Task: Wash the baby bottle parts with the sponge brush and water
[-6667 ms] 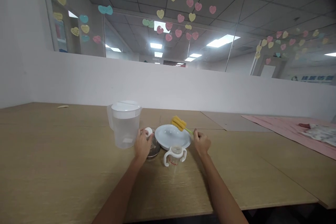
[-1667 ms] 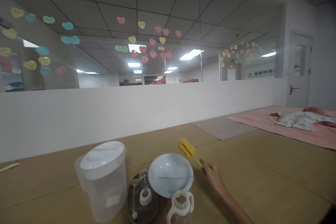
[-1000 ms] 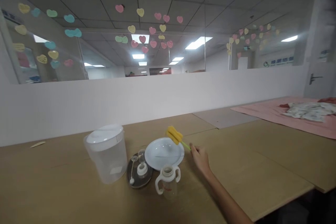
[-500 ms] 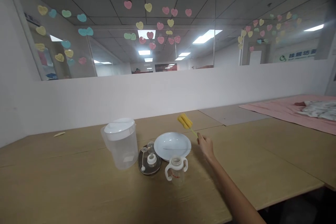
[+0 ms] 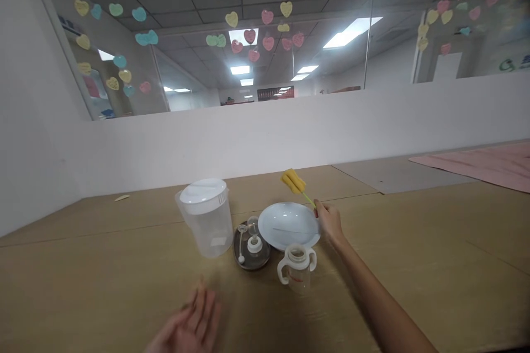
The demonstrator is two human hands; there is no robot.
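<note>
My right hand point(image 5: 330, 220) grips the thin green handle of a yellow sponge bottle brush point(image 5: 293, 181), its head raised beyond the white bowl point(image 5: 289, 226). In front of the bowl stands a clear baby bottle point(image 5: 298, 271), uncapped, with two white side handles. To its left, a dark round tray point(image 5: 252, 260) carries a white bottle collar point(image 5: 254, 244), a clear dome cap point(image 5: 253, 226) and a straw piece with a weighted end point(image 5: 242, 245). My left hand point(image 5: 196, 320) is low at the front, somewhat blurred, fingers stretched out and holding nothing.
A clear plastic pitcher point(image 5: 211, 229) with a white lid stands left of the tray. A pink cloth point(image 5: 488, 162) lies at the far right, beside a grey board point(image 5: 397, 176). Behind the table point(image 5: 103, 281) rises a white wall point(image 5: 248, 138) with a window above.
My left hand has come into view at the bottom. My right hand still holds the brush. The view has swung left, so the table items appear farther right.
</note>
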